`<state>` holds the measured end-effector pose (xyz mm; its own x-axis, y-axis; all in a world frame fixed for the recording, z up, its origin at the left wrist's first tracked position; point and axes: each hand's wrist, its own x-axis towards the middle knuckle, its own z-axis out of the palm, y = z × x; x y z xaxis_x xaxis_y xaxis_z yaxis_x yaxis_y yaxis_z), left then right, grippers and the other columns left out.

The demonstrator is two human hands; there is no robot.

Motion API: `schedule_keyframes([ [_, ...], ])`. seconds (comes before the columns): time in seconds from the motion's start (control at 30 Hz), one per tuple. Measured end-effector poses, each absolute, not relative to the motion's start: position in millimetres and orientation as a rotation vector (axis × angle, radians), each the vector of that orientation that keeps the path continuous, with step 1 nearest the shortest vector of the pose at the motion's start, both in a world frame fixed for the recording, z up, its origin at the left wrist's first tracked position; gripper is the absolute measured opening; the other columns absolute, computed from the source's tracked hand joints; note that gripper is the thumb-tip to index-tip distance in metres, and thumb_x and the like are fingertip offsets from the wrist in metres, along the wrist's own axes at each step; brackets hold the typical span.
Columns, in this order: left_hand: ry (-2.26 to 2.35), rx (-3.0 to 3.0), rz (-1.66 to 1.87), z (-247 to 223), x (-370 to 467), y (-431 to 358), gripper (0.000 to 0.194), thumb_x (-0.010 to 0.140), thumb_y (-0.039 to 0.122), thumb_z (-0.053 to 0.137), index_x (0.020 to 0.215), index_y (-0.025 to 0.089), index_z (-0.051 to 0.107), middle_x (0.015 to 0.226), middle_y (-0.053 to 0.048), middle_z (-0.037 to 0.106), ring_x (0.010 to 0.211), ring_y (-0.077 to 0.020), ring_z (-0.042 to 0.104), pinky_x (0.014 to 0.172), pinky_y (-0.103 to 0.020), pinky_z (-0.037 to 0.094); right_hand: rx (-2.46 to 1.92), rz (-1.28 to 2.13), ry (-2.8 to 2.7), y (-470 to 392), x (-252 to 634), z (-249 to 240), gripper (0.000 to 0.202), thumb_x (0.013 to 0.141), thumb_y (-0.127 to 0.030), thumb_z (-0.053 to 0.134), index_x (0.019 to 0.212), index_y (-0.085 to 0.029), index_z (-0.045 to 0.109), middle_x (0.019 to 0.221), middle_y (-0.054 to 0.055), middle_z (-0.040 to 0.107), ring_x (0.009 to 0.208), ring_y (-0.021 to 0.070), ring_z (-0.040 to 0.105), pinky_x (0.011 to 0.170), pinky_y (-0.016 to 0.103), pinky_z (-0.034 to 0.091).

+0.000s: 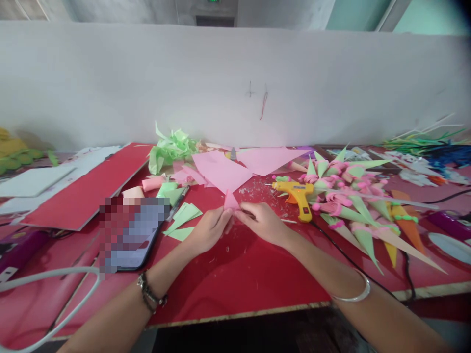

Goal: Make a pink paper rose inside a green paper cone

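A phone (149, 240) and green slips (186, 214) lie on the table (228, 279), left of the left hand (212, 229). Its grip pinches the pink paper (231, 202) between both hands; the right hand (259, 221) pinches it too. Rightward lie a glue gun (302, 197), then cones (362, 208).

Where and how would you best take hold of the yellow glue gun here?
I'd take the yellow glue gun by its handle, coming from the person's side: the handle points that way, while the nozzle faces left. Paper cones crowd its right, and the cord leaves the handle's base, so a hold slightly above that end seems safest.
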<state>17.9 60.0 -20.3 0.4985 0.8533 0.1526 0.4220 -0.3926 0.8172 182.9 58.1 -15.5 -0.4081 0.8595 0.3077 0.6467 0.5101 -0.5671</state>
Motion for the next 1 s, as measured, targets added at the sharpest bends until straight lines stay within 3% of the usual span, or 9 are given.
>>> schedule_keyframes([
  [0.33, 1.045, 1.854, 0.755, -18.3, 16.5, 61.7, 0.038, 0.086, 0.036, 0.026, 0.061, 0.016, 0.046, 0.052, 0.003, 0.044, 0.048, -0.0093, 0.043, 0.051, -0.022, 0.035, -1.147, 0.555, -2.227, 62.0, 190.8, -10.4, 0.031, 0.084, -0.027, 0.039, 0.056, -0.014, 0.045, 0.048, -0.006, 0.036, 0.046, 0.0056, 0.035, 0.048, 0.019, 0.021],
  [0.6, 1.023, 1.933, 0.749, -19.3, 13.6, 63.4, 0.037, 0.086, 0.034, 0.025, 0.06, 0.016, 0.043, 0.052, 0.004, 0.041, 0.049, -0.0087, 0.04, 0.053, -0.022, 0.034, -1.145, 0.58, -2.235, 60.2, 188.8, -12.6, 0.033, 0.085, -0.032, 0.037, 0.058, -0.015, 0.046, 0.05, -0.005, 0.038, 0.048, 0.0057, 0.036, 0.048, 0.019, 0.021],
  [1.0, 1.047, 1.738, 0.745, -13.6, 16.2, 64.1, 0.036, 0.084, 0.032, 0.026, 0.056, 0.017, 0.042, 0.047, 0.004, 0.039, 0.044, -0.0087, 0.038, 0.047, -0.021, 0.034, -1.3, 0.037, -2.406, 57.6, 185.1, -13.9, 0.032, 0.086, -0.038, 0.035, 0.073, -0.017, 0.055, 0.058, 0.001, 0.055, 0.052, 0.0107, 0.046, 0.049, 0.023, 0.02],
])
